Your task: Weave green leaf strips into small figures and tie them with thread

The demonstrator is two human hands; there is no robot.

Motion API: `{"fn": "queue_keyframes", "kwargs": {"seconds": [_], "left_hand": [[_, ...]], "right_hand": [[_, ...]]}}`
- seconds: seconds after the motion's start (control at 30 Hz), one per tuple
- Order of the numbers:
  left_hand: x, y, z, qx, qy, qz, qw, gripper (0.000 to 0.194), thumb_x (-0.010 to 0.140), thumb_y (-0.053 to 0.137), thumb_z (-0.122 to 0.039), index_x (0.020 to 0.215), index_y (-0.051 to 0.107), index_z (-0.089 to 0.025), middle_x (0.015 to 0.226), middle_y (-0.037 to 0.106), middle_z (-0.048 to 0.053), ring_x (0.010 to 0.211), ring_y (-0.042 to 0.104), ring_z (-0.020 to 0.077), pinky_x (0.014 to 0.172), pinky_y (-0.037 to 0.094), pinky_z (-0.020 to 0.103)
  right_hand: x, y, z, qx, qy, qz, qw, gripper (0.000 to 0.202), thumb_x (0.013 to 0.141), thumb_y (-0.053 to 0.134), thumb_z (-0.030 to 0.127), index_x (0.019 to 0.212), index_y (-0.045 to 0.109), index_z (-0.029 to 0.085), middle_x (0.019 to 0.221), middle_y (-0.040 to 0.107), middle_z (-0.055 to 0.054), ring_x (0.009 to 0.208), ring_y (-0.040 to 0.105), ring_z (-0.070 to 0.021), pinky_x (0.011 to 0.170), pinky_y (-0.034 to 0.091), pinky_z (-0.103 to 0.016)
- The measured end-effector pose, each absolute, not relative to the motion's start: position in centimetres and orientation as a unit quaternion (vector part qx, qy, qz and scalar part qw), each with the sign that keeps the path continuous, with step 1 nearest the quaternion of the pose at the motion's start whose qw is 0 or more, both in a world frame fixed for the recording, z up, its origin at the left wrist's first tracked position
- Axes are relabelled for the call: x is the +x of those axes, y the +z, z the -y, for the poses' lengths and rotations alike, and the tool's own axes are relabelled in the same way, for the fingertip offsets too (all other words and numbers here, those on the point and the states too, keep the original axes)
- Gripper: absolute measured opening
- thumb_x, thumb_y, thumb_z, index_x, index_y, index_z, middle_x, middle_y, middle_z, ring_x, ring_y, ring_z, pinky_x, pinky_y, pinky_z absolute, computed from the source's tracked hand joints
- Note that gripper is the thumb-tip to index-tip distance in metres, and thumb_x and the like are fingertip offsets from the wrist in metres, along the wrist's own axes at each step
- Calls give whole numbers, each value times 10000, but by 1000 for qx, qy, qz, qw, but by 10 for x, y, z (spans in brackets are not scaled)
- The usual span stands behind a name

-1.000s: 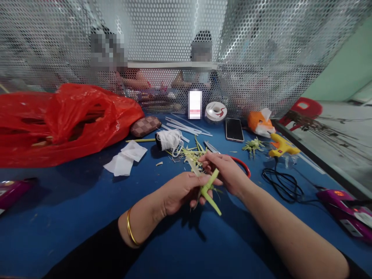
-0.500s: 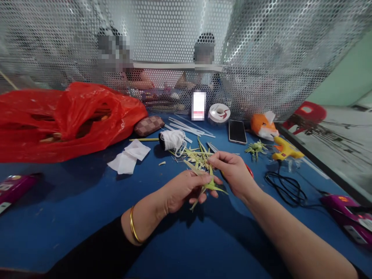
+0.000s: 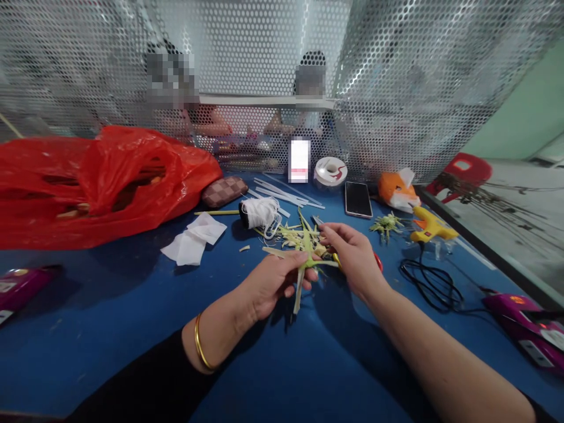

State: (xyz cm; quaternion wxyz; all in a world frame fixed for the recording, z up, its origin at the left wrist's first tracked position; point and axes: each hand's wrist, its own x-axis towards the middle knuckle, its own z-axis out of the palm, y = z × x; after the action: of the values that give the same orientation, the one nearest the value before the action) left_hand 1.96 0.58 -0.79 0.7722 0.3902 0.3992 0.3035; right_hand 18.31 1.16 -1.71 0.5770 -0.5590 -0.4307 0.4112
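My left hand [image 3: 277, 276] pinches a star-like piece of pale green leaf strips [image 3: 307, 261] between thumb and fingers, its pointed ends spreading several ways. Just right of it, my right hand [image 3: 355, 252] has thumb and forefinger pressed together; what they hold, if anything, I cannot make out. Under that hand lies a pair of scissors, mostly hidden, with its blade tip [image 3: 317, 220] and a red handle [image 3: 378, 261] showing. Behind both hands is a loose pile of yellow-green leaf scraps [image 3: 291, 238].
Nearby stand a white thread spool [image 3: 261, 212], white tissues [image 3: 194, 238], pale sticks [image 3: 282, 194], a ribbon roll [image 3: 330, 172] and a phone [image 3: 358, 200]. To the right are a yellow glue gun [image 3: 434, 226] and its cord [image 3: 427, 282]; left, a red bag [image 3: 176, 188]. Behind is perforated mesh [image 3: 259, 53].
The leaf piece has turned in my left hand, so one strip now points up and another down. My right hand has moved slightly up and away from it.
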Motion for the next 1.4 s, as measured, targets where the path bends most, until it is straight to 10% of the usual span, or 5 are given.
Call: {"fn": "queue_keyframes", "kwargs": {"seconds": [0.47,1.13,1.4], "left_hand": [[18,-9,-10,367,456,-377,718,367,769,701,-396,1026,705,-134,756,681,51,611,573,124,559,447,237],[18,-1,-13,310,464,-335,759,207,637,813,-175,799,707,-103,712,694,30,653,621,107,627,492,203],[17,3,-13,368,453,-334,740,290,637,815,-189,897,705,-121,768,717,35,673,641,118,728,507,258]], "right_hand": [[150,-18,20,-531,379,649,392,312,831,558,389,609,589,173,605,543,-5,595,485,-142,589,380,-270],[157,-10,24,-468,337,717,392,361,915,450,295,584,541,184,593,529,6,587,490,-128,593,377,-264],[161,-11,10,-464,555,440,531,334,762,678,492,713,650,163,657,603,-7,587,525,-117,595,441,-255]]}}
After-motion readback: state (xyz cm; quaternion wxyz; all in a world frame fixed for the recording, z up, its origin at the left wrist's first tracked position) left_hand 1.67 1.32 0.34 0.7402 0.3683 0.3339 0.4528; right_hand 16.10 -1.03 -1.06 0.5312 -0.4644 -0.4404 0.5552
